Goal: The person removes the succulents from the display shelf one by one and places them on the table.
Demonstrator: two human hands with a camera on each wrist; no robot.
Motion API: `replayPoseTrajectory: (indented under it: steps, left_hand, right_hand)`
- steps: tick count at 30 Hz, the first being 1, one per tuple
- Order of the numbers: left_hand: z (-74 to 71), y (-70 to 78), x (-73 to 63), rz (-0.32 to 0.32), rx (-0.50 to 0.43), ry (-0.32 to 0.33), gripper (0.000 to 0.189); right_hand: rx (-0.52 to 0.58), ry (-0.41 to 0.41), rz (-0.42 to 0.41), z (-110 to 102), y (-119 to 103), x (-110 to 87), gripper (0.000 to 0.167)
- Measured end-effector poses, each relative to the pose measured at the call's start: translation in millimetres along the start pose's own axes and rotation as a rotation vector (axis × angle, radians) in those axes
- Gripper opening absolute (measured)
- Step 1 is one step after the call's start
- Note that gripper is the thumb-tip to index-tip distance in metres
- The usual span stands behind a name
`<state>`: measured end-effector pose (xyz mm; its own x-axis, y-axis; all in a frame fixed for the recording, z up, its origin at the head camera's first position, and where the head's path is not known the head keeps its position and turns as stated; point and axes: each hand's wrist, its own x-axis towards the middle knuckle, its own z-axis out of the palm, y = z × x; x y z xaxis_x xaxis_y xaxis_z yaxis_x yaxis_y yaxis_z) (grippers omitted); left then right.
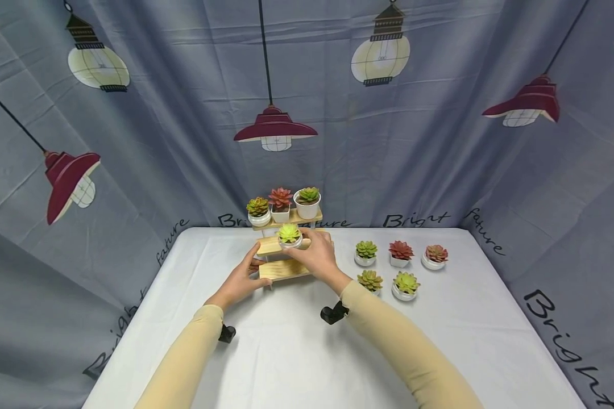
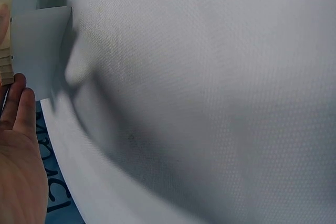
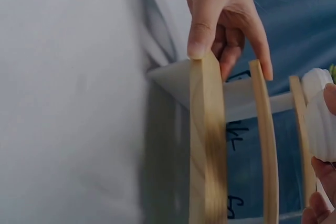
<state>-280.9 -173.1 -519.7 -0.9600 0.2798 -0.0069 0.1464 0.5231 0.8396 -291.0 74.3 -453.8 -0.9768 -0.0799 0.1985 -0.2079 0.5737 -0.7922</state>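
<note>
My right hand (image 1: pixel 319 257) pinches a small succulent (image 1: pixel 289 233) with bright yellow-green leaves in a round white pot. It is held at the middle step of a three-step wooden plant stand (image 1: pixel 286 269). In the right wrist view, the ribbed white pot (image 3: pixel 321 135) shows between the fingers at the right edge. My left hand (image 1: pixel 237 282) grips the stand's left end. Its thumb presses the lowest board (image 3: pixel 198 129), while a finger reaches the end of the middle board (image 3: pixel 266 145). Only part of this hand (image 2: pixel 23 166) appears in the left wrist view.
Three potted succulents stand on the top step: yellow-orange (image 1: pixel 258 208), red (image 1: pixel 280 199) and green (image 1: pixel 308 196). Several more, including a dark red one (image 1: pixel 401 251) and a yellow-green one (image 1: pixel 406 284), sit right of the stand on the white table (image 1: pixel 286 363). A printed curtain (image 1: pixel 184 113) hangs behind.
</note>
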Motion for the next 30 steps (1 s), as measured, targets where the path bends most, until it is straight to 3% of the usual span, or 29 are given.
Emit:
replayPoseTrajectory:
  steps: [12, 23, 30]
  left_hand:
    - [-0.7, -1.2, -3.9, -0.019, -0.007, 0.007, 0.112]
    - [-0.1, -0.6, -3.5, -0.007, -0.014, 0.006, 0.113]
    - [0.2, 1.1, -1.7, 0.002, -0.016, -0.001, 0.114]
  right_hand:
    - [0.029, 0.025, 0.047, -29, 9, -6.0, 0.079]
    - [0.101, 0.025, 0.077, -72, 30, -17.4, 0.080]
    - [0.079, 0.032, 0.095, -102, 48, -25.6, 0.087]
